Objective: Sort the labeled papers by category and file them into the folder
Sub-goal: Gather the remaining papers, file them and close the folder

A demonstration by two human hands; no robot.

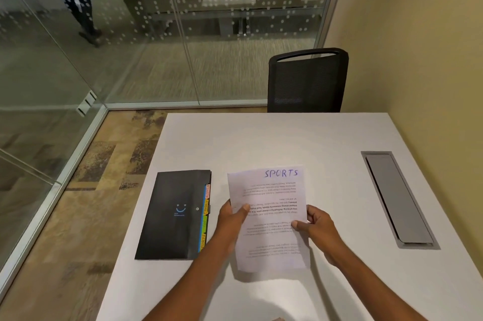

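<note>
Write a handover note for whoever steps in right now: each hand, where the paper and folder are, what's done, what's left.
Hands: the left hand pinches the left edge of the SPORTS paper; the right hand pinches its right edge, over the table.
Folder: the black folder lies shut, left of the paper, coloured tabs along its right edge; the nearest reads SPORTS.
Done: nothing visibly filed.
Left: open the folder, slip the paper in at the SPORTS tab; whether more sheets lie behind it cannot be told.

Black folder [172,216] with a blue smile and coloured tabs, white paper [271,218] lettered blue, white table [287,137]
</note>
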